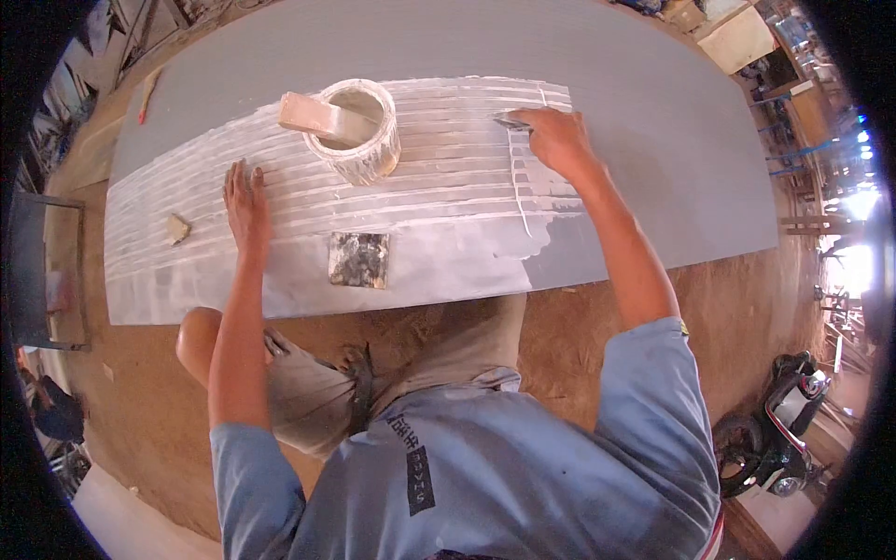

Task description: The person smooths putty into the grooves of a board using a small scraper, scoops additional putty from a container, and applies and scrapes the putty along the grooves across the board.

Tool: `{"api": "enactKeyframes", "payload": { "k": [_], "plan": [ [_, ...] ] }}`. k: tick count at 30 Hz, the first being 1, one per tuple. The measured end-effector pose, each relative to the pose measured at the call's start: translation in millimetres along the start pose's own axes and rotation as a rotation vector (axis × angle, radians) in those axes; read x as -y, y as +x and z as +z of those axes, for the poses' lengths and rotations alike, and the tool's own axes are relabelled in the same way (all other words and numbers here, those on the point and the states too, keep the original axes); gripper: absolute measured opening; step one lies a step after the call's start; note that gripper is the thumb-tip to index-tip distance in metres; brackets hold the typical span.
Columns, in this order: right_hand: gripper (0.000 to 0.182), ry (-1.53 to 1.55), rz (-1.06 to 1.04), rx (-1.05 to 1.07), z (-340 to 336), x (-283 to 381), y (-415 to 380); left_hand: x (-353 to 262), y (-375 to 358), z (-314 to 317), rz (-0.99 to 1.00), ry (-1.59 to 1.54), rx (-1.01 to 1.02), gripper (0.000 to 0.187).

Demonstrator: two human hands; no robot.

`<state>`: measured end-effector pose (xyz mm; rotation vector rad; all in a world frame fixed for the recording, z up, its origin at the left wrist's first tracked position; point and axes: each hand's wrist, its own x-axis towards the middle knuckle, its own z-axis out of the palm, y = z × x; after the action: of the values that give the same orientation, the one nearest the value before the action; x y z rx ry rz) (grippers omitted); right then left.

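My right hand point(557, 140) is closed round a flat scraper point(512, 119), its blade against the grey panel point(663, 177). White streaks of paste run across the panel's left and middle, and a thin white line curves down below the scraper. My left hand point(245, 198) lies on the streaked surface with fingers spread and holds nothing. Between the hands stands a paste-smeared tub point(369, 163), with a pale block-like piece point(322, 119) resting across its rim. A stained square plate point(359, 260) lies near the panel's front edge.
A small pale chunk point(178, 229) sits on the panel at left. A thin stick point(147, 96) lies at its upper left. The floor point(560, 327) is brown. A motorcycle point(779, 429) stands at lower right, and a metal frame point(82, 271) at far left.
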<state>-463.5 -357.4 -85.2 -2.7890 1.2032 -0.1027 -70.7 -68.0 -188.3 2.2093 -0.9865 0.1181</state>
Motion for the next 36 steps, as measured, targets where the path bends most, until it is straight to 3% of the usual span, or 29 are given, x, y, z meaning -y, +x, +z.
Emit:
{"api": "enactKeyframes", "payload": {
  "k": [9, 15, 17, 18, 20, 24, 30, 36],
  "plan": [
    [0.048, 0.066, -0.13, -0.027, -8, 9, -74, 8, -3, 3, 0.074, 0.02, -0.022, 0.053],
    [0.048, 0.034, -0.05, 0.097, -22, 26, -116, 23, -3, 4, 0.08, 0.029, 0.007, 0.055],
    [0.05, 0.005, -0.032, 0.106, -19, 31, -128, 59, 2, 19, 0.253, 0.141, -0.002, 0.057],
    [0.053, -0.024, -0.019, 0.114, -17, 33, -134, 47, 0, 14, 0.254, 0.141, -0.001, 0.057],
    [0.052, -0.03, 0.014, 0.119, -11, 39, -146, 11, -5, -1, 0.04, -0.005, 0.02, 0.059],
    [0.049, -0.059, 0.037, 0.038, -7, 47, -160, 17, -1, 2, 0.038, 0.002, 0.025, 0.06],
    [0.049, -0.012, 0.101, 0.099, -10, 55, -162, 21, -2, 4, 0.09, 0.026, 0.016, 0.059],
    [0.045, -0.034, 0.049, 0.036, -8, 58, -171, 10, -4, -1, 0.033, -0.007, 0.016, 0.058]
  ]
}}
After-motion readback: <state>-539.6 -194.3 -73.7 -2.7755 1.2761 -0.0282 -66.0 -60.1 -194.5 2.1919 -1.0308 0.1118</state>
